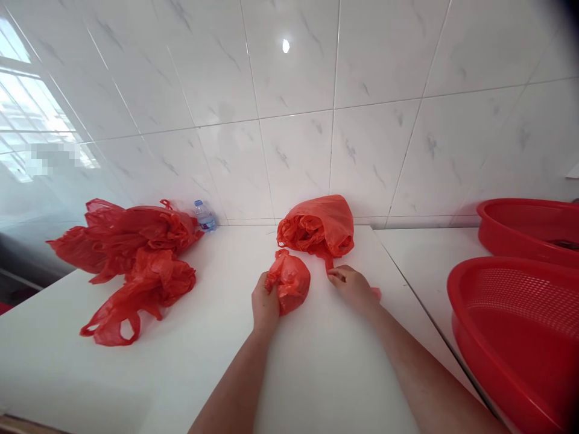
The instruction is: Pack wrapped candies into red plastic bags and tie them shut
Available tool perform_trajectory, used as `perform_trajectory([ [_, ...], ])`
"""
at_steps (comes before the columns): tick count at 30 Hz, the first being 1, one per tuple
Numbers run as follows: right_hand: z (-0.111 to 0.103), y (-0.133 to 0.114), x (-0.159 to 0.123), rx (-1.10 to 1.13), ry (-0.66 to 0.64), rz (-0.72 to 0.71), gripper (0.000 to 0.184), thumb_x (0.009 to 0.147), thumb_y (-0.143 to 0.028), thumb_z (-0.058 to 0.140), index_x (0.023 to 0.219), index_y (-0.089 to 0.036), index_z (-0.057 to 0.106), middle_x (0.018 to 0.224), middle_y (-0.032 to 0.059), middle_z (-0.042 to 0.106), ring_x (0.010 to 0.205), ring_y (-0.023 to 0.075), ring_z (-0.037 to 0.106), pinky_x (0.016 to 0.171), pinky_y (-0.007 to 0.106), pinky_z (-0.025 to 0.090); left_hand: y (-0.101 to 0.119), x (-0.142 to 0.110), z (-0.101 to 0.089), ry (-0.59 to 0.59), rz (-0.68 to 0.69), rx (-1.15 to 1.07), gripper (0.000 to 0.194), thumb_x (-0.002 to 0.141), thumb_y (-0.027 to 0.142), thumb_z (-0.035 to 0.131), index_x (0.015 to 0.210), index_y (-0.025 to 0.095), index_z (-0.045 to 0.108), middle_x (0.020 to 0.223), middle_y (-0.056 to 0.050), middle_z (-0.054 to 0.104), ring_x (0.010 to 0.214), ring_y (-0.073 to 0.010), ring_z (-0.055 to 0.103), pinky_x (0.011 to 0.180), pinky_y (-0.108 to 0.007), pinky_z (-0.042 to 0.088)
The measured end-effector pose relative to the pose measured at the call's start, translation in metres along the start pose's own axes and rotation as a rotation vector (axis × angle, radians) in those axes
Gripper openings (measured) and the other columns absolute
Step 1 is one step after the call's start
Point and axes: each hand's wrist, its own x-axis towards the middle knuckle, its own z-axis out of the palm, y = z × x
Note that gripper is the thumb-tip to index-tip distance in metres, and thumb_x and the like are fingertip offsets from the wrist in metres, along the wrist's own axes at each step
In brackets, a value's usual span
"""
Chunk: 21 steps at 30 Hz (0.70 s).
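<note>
My left hand [265,306] is closed around the side of a small, rounded bundle of red plastic bag [295,282] on the white table. To its right, my right hand [353,284] pinches a strip of red plastic that trails from a larger rolled red plastic bag [323,220] near the wall. The roll's folded layers face me. A small bit of red plastic shows beside my right wrist. What the small bundle contains, if anything, cannot be seen.
Crumpled red plastic bags [140,235] are heaped at the left, with a small clear bottle [205,217] beside them. Red plastic baskets [461,301] stand at the right, past a seam in the white table [217,367]. A tiled wall [298,163] closes the back.
</note>
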Motion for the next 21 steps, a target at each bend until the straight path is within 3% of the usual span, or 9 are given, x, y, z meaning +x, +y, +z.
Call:
perform_trajectory([
  [4, 0.003, 0.007, 0.003, -0.292, 0.046, -0.057, 0.034, 0.076, -0.031, 0.056, 0.107, -0.021, 0.065, 0.121, 0.0087, 0.056, 0.11, 0.0278, 0.048, 0.093, 0.041, 0.036, -0.004, 0.002, -0.008, 0.049, -0.04, -0.035, 0.012, 0.071, 0.025, 0.051, 0.081, 0.02, 0.057, 0.077, 0.001, 0.058, 0.066, -0.0136, 0.052, 0.057, -0.023, 0.042],
  [8, 0.006, 0.015, 0.005, -0.472, 0.06, -0.032, 0.05, 0.079, -0.037, 0.053, 0.124, -0.016, 0.055, 0.135, 0.0146, 0.044, 0.124, 0.0301, 0.038, 0.1, 0.043, 0.031, 0.004, 0.004, -0.023, -0.114, 0.009, 0.12, 0.011, 0.073, 0.028, 0.05, 0.075, 0.019, 0.057, 0.071, 0.0, 0.06, 0.062, -0.0154, 0.053, 0.055, -0.025, 0.041],
  [11, 0.006, 0.019, 0.005, -0.509, 0.052, -0.054, 0.054, 0.081, -0.039, 0.049, 0.129, -0.015, 0.049, 0.136, 0.0145, 0.044, 0.124, 0.0286, 0.041, 0.1, 0.041, 0.033, 0.022, 0.01, -0.054, -0.235, 0.051, 0.237, 0.01, 0.068, 0.027, 0.056, 0.062, 0.019, 0.058, 0.06, 0.0, 0.059, 0.054, -0.0166, 0.052, 0.05, -0.026, 0.038],
  [15, 0.006, 0.026, 0.007, -0.521, 0.044, -0.103, 0.053, 0.081, -0.041, 0.045, 0.129, -0.017, 0.05, 0.133, 0.0118, 0.047, 0.122, 0.0271, 0.044, 0.1, 0.039, 0.034, 0.062, 0.012, -0.13, -0.257, 0.074, 0.432, 0.007, 0.056, 0.018, 0.064, 0.054, 0.022, 0.059, 0.051, 0.001, 0.056, 0.045, -0.0148, 0.046, 0.042, -0.024, 0.028],
  [17, 0.007, 0.03, 0.009, -0.488, 0.037, -0.097, 0.053, 0.081, -0.042, 0.044, 0.128, -0.019, 0.051, 0.132, 0.0102, 0.048, 0.12, 0.0271, 0.045, 0.099, 0.04, 0.035, 0.083, 0.005, -0.178, -0.225, 0.163, 0.77, 0.008, 0.06, 0.017, 0.059, 0.062, 0.024, 0.063, 0.056, 0.002, 0.058, 0.049, -0.015, 0.049, 0.046, -0.024, 0.03],
  [19, 0.007, 0.032, 0.01, -0.419, 0.034, -0.084, 0.052, 0.079, -0.044, 0.044, 0.126, -0.023, 0.053, 0.13, 0.0072, 0.05, 0.118, 0.0268, 0.047, 0.097, 0.04, 0.037, 0.099, -0.009, -0.23, -0.083, 0.164, 1.002, 0.019, 0.062, 0.016, 0.056, 0.074, 0.025, 0.066, 0.063, 0.005, 0.061, 0.053, -0.0133, 0.051, 0.053, -0.023, 0.034],
  [21, 0.008, 0.031, 0.01, -0.347, 0.052, -0.065, 0.048, 0.077, -0.043, 0.047, 0.12, -0.025, 0.058, 0.126, 0.0049, 0.053, 0.117, 0.0265, 0.048, 0.096, 0.038, 0.038, 0.106, -0.031, -0.282, 0.113, 0.083, 1.054, 0.017, 0.063, 0.018, 0.055, 0.075, 0.026, 0.064, 0.059, 0.012, 0.057, 0.055, -0.0098, 0.051, 0.062, -0.022, 0.038],
])
